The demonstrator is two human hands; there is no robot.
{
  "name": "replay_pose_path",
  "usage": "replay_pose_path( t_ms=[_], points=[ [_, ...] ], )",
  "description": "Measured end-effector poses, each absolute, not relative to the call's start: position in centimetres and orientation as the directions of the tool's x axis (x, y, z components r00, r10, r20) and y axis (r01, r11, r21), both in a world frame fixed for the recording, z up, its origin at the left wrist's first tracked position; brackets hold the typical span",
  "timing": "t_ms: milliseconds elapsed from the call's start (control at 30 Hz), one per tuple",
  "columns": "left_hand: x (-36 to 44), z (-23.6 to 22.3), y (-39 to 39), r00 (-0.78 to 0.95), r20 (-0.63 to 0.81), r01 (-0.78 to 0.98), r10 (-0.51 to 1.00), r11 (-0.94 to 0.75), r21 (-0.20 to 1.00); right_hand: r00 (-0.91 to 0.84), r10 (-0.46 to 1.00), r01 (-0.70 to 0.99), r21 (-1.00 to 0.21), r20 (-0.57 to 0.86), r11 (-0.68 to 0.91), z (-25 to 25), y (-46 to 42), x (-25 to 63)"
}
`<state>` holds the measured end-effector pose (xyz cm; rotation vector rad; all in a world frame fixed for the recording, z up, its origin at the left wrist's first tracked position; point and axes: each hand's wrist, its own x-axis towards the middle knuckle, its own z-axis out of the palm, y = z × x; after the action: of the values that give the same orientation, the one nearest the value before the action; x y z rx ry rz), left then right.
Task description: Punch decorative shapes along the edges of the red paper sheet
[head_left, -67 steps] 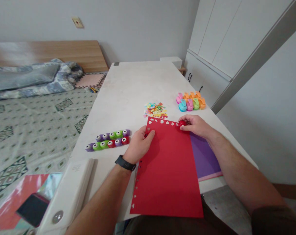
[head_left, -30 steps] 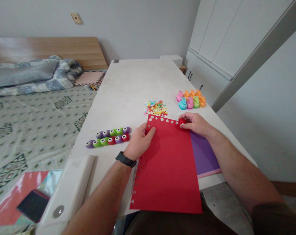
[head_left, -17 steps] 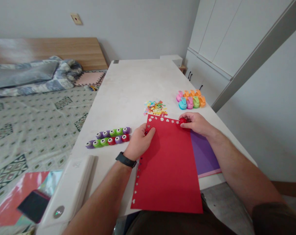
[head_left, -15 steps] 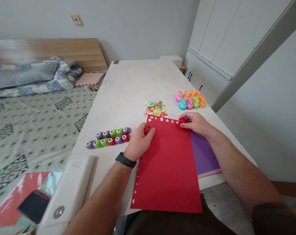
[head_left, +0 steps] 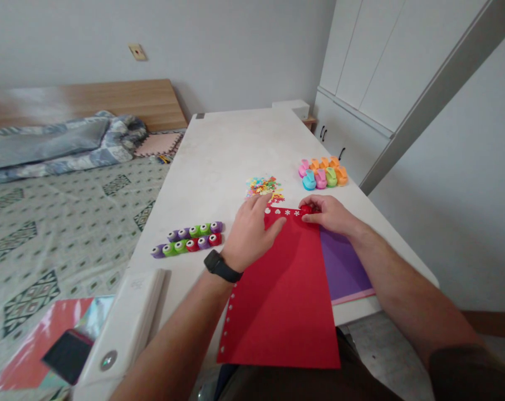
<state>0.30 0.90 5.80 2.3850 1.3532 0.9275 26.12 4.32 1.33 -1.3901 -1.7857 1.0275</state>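
A sheet of red paper (head_left: 282, 295) lies on the table in front of me, its top and left edges lined with punched shapes such as hearts and flowers. My right hand (head_left: 329, 214) grips a small red craft punch (head_left: 305, 210) at the sheet's top right corner. Over the sheet's upper left part is my left hand (head_left: 254, 228), fingers apart and holding nothing; it hides that corner. Just beyond the top edge lies a heap of colourful paper cut-outs (head_left: 261, 186). Purple paper (head_left: 346, 267) shows under the red sheet on the right.
Two rows of small punches (head_left: 187, 239) stand left of the sheet. Larger colourful punches (head_left: 321, 174) sit at the right back. A white device (head_left: 122, 328) lies at the table's left front, beside a dark phone-like object (head_left: 67, 356) on the bed.
My left hand has let go of the sheet's left edge and moved right, over the paper, with fingers spread. My right hand stays with the punch at the top right corner.
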Motion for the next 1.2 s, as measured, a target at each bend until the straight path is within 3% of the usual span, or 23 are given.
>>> replay_pose_path(
  t_ms=[167, 367, 767, 1200],
  points=[
    [3.9, 6.1, 2.9, 0.584, 0.269, 0.682, 0.766, -0.643, 0.349, -0.268, 0.963, 0.483, -0.861, 0.031, 0.162, 1.6, 4.1, 25.6],
    [5.7, 5.1, 5.6, 0.660, 0.039, 0.691, 0.750, -0.626, 0.361, -0.334, 0.940, 0.522, -0.819, 0.064, 0.241, 2.2, 3.7, 25.3],
    [5.2, 5.1, 5.9, 0.690, 0.061, 0.676, 0.721, -0.672, 0.303, -0.342, 0.936, 0.519, -0.813, 0.085, 0.264, 2.3, 3.4, 24.8],
    [4.8, 4.9, 5.8, 0.682, 0.062, 0.666, 0.729, -0.653, 0.360, -0.340, 0.936, 0.542, -0.796, 0.086, 0.270, 2.1, 3.5, 24.7]
  ],
)
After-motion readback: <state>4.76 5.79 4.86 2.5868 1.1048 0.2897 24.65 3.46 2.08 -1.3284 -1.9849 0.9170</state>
